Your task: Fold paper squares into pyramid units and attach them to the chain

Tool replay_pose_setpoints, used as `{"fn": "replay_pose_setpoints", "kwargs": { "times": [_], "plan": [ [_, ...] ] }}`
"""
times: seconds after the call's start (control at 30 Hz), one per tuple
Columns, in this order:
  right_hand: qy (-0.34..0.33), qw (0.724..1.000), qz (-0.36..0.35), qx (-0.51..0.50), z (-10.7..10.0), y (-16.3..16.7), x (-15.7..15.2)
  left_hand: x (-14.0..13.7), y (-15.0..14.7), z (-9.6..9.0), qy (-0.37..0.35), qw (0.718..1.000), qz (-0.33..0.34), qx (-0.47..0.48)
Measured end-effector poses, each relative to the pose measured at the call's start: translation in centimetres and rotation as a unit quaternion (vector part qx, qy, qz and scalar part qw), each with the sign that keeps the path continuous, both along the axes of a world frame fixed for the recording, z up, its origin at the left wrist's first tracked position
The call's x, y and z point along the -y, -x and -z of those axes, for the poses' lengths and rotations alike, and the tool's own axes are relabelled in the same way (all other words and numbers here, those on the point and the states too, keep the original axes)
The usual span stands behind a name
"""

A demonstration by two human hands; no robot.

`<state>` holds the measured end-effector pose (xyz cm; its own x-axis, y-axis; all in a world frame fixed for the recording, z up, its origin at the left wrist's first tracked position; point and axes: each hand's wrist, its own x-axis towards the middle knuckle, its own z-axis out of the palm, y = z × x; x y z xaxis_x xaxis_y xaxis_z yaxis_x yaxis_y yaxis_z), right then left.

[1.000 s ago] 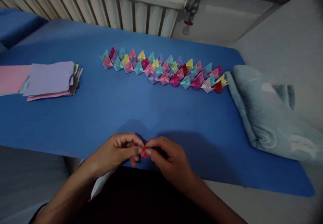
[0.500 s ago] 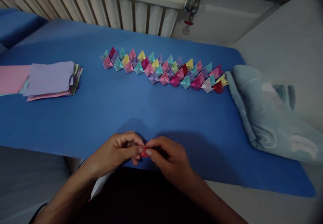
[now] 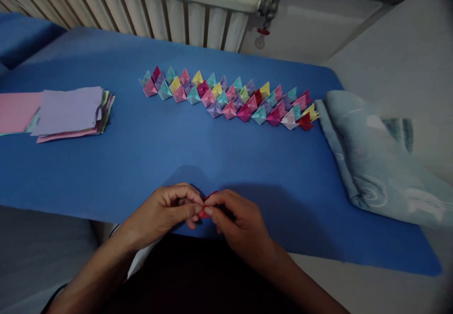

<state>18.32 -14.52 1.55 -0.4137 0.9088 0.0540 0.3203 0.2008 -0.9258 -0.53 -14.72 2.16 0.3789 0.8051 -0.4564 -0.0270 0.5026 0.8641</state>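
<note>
Between my hands, close to the near edge of the blue surface (image 3: 148,158), is a small piece of folded red paper (image 3: 203,212). My left hand (image 3: 179,208) pinches it from the left with thumb and forefinger. From the right, my right hand (image 3: 235,215) grips it the same way, the fingertips of both hands almost meeting. Fingers cover most of the paper, so its folded shape is hard to make out. Beyond my hands, folded paper boats (image 3: 229,110) in pink, turquoise, purple, yellow and red stand in slanting rows.
At the left lies a stack of coloured paper sheets (image 3: 69,111), purple on top, beside pink sheets (image 3: 17,111). A folded grey-green blanket (image 3: 368,163) rests at the right end. Behind the surface stand a white radiator (image 3: 173,19) and a red-handled valve (image 3: 263,31).
My fingers have shifted slightly on the red paper, and a bit more of its upper edge now shows above my right fingertips. The view has moved very slightly.
</note>
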Motion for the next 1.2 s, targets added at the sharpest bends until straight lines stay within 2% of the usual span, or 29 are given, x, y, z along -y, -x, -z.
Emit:
{"fn": "replay_pose_setpoints", "kwargs": {
  "times": [0.27,0.73,0.8,0.9,0.97,1.03,1.13,1.2],
  "plan": [
    [-0.022,1.000,-0.003,0.016,-0.1,0.0,-0.1,-0.3,-0.4,-0.5,-0.021,1.000,-0.011,-0.006],
    [-0.133,0.986,-0.036,0.089,0.2,0.1,0.1,-0.4,-1.0,-1.2,-0.055,0.997,-0.016,-0.043],
    [-0.147,0.985,-0.025,0.087,0.1,0.0,0.3,-0.3,-1.0,-1.3,-0.065,0.996,-0.035,-0.046],
    [-0.181,0.981,-0.009,0.074,-0.1,-0.3,0.5,-0.1,-0.6,-1.1,-0.071,0.987,-0.114,-0.085],
    [-0.217,0.975,-0.003,0.057,-0.3,-0.6,0.5,-0.2,-0.4,-0.9,-0.041,0.979,-0.170,-0.107],
    [-0.257,0.966,-0.001,0.039,-0.7,-1.0,0.3,-0.3,-0.5,-0.7,0.018,0.980,-0.186,-0.072],
    [-0.302,0.952,-0.018,0.040,-1.3,-1.3,0.0,-0.3,-1.2,-0.5,0.098,0.986,-0.127,0.055],
    [-0.324,0.944,-0.045,0.047,-1.6,-1.3,-0.3,-0.2,-1.6,-0.6,0.107,0.984,-0.087,0.111]
  ]
}}
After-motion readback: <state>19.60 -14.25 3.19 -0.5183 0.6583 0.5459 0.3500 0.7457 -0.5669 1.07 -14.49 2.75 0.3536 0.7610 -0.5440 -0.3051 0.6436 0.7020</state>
